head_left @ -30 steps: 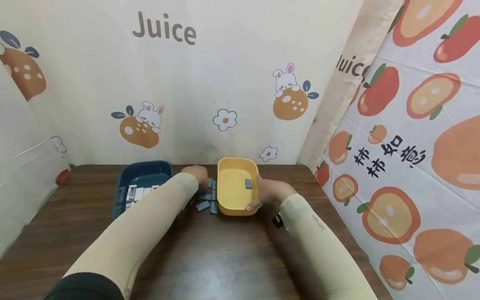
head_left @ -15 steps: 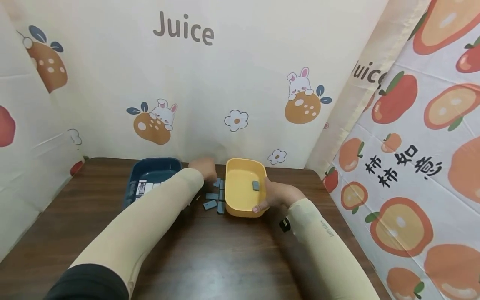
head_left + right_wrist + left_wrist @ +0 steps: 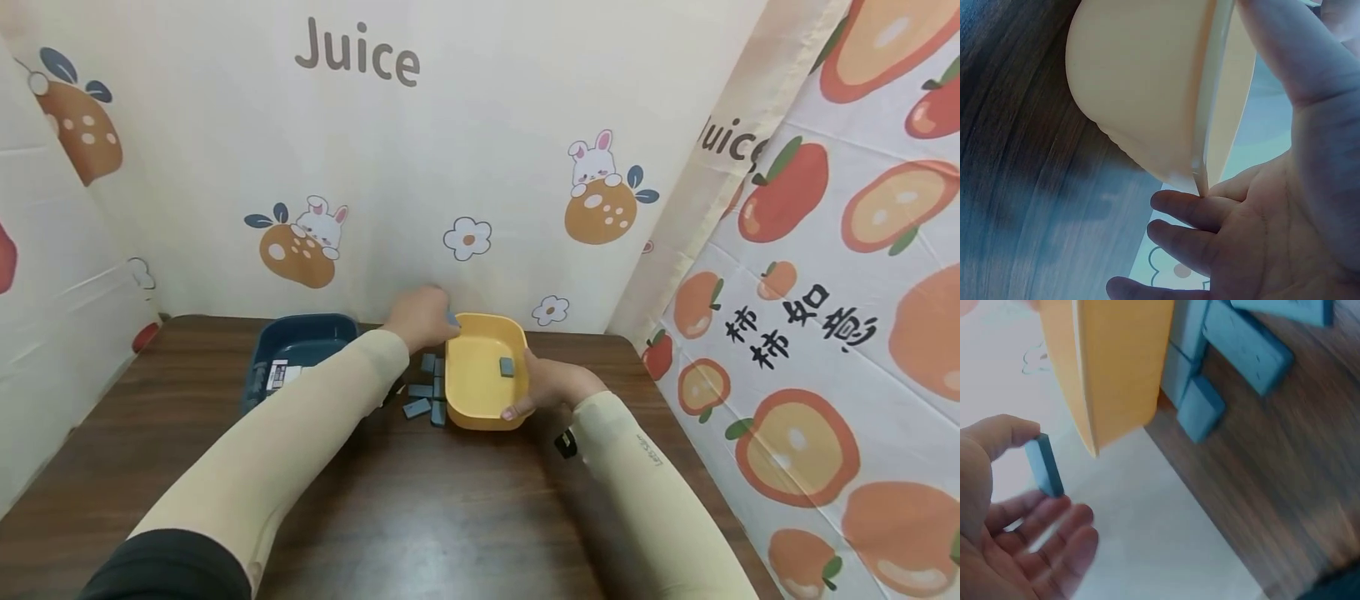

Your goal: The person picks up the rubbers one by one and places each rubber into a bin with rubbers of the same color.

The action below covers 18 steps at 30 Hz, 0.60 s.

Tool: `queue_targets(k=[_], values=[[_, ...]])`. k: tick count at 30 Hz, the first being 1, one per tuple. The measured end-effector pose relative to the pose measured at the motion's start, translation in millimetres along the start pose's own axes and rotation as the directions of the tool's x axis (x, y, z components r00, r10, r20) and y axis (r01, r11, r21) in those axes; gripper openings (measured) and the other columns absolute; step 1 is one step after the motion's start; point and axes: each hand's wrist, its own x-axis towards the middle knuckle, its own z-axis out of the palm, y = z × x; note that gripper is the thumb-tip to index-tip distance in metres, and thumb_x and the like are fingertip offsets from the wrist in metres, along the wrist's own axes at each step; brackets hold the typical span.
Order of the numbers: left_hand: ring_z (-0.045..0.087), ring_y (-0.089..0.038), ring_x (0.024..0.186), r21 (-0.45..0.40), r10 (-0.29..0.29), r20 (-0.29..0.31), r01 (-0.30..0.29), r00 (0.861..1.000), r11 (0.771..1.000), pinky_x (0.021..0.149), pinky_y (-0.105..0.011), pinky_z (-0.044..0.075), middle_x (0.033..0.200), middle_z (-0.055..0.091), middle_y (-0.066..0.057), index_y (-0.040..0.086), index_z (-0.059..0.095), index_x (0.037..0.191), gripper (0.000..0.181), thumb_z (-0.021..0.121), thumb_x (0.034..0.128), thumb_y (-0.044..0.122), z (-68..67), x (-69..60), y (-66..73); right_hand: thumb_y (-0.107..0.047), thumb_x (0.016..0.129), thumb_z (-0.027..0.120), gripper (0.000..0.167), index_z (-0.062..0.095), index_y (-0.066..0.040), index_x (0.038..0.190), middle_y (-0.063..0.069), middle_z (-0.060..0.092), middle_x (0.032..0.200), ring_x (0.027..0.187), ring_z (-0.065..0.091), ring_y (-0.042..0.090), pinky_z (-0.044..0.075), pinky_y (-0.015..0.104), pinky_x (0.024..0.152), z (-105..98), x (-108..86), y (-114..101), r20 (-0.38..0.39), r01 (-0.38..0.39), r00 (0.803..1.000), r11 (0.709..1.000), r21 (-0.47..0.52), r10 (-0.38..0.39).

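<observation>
My left hand (image 3: pixel 420 319) is raised beside the far left corner of a yellow plastic bin (image 3: pixel 474 393). Between thumb and fingertips it pinches a small blue-grey rectangular block (image 3: pixel 1045 465), seen best in the left wrist view. On the right side of the bin, my right hand (image 3: pixel 557 383) holds the rim, the thumb over the inner side; its other fingers spread near the rim in the right wrist view. One blue-grey block (image 3: pixel 507 367) lies inside the bin. Several more blocks (image 3: pixel 417 408) lie on the table along the bin's left side.
A dark blue bin (image 3: pixel 300 327) stands at the back left, with white-faced pieces (image 3: pixel 279 374) in it; my left forearm partly covers it. The brown wooden table (image 3: pixel 420 508) ends at a patterned cloth wall (image 3: pixel 390 167) behind and another on the right.
My left hand has lifted from among the blocks and moved up and right toward the yellow bin, bringing a block. The right hand stays on the rim. The head view has shifted slightly.
</observation>
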Motion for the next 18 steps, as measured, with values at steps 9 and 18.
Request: queue_targets(k=[9,18], values=[[0.056,-0.016,0.074,0.021,0.170,0.058,-0.172,0.984,0.985,0.064,-0.031,0.045,0.085,0.067,0.002,0.012,0.077,0.092,0.028,0.086,0.0973,0.038,29.5,10.1,23.8,-0.054,0.071,0.109,0.155,0.010,-0.005,0.180,0.022,0.046,0.174,0.157,0.048,0.037,0.035,0.059,0.138,1,1.0,0,0.007,-0.028,1.000,0.999,0.018,0.027],[0.062,-0.018,0.081,-0.011,0.239,0.084,-0.239,0.967,0.971,0.084,-0.041,0.053,0.084,0.072,0.005,0.017,0.078,0.089,0.025,0.093,0.0945,0.035,62.5,19.8,34.8,-0.048,0.077,0.107,0.148,0.010,-0.006,0.179,0.026,0.041,0.177,0.160,0.047,0.040,0.033,0.060,0.138,0,-1.7,1,0.021,0.032,0.999,0.999,0.036,-0.033]])
